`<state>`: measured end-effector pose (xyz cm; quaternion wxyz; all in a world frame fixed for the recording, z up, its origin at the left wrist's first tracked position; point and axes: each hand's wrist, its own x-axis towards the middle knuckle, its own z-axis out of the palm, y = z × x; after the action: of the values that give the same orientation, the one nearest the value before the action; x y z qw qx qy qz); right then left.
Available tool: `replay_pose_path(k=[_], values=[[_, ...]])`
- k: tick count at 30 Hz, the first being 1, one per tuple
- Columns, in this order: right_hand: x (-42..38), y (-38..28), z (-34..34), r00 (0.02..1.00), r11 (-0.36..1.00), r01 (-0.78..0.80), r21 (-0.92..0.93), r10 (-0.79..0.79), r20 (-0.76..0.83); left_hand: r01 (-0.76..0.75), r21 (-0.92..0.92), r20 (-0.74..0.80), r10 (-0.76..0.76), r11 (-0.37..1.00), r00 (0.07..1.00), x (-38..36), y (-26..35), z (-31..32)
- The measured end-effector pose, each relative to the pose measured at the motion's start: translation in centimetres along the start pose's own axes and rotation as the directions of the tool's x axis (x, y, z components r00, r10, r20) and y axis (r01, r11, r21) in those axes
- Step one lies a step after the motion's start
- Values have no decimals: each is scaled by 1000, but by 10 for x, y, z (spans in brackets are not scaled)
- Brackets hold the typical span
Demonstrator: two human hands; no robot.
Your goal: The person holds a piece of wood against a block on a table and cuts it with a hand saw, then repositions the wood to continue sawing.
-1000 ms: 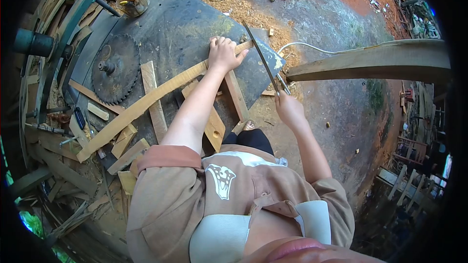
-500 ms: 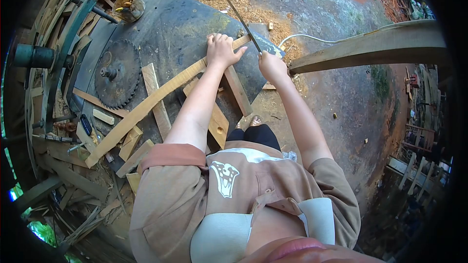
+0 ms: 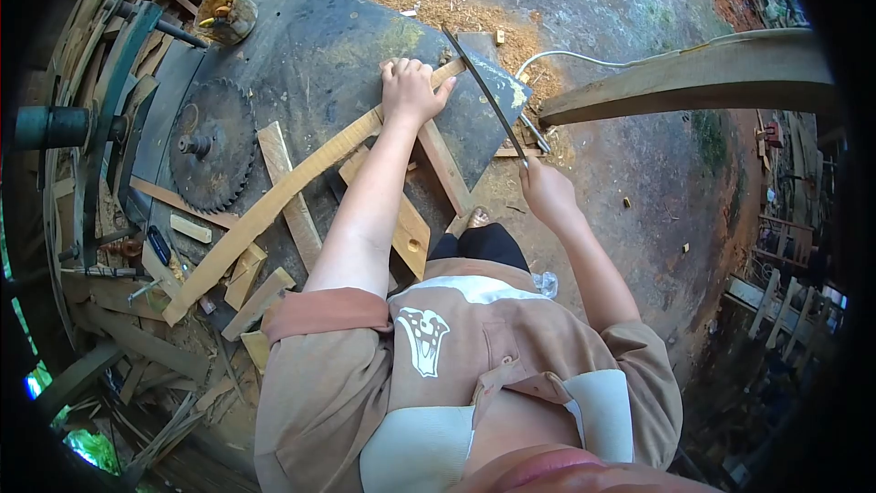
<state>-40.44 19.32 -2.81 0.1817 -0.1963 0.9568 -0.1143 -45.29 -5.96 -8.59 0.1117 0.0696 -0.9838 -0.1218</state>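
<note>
A long, slightly curved piece of wood (image 3: 274,196) runs across the metal work table. My left hand (image 3: 415,93) is closed over it near its far end, with the thumb out to the right. In my right hand (image 3: 549,194) is the near end of a long, narrow, dark file (image 3: 493,102). The file lies crosswise at the tip of the wood, just past my left hand; its fine surface is too small to make out.
A toothed circular saw blade (image 3: 216,146) stands at the left of the work table (image 3: 310,46). Wood offcuts (image 3: 290,192) lie around the curved piece. A container (image 3: 226,14) sits at the back left, and a thick wooden beam (image 3: 684,78) juts in from the right.
My right hand has drawn back toward my body and to the right, pulling the file across the wood's tip. My left hand stays on the wood.
</note>
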Motion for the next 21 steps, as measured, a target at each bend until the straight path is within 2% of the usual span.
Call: replay_pose_path(k=[8, 11, 16, 21], values=[[116, -47, -15, 998, 1000, 13, -27, -12, 58, -13, 8, -2, 13, 1000, 1000, 0, 3, -1], [139, -50, -3, 997, 997, 71, -5, -71, -22, -21, -6, -12, 21, 1000, 1000, -2, 2, -1], [107, -40, 2, 998, 999, 35, -34, -37, -41, -25, -33, -33, 24, 999, 999, 1, -1, 4], [32, -16, 0, 1000, 1000, 7, 21, -8, 22, -11, -59, -30, 9, 998, 1000, 0, -2, 4]])
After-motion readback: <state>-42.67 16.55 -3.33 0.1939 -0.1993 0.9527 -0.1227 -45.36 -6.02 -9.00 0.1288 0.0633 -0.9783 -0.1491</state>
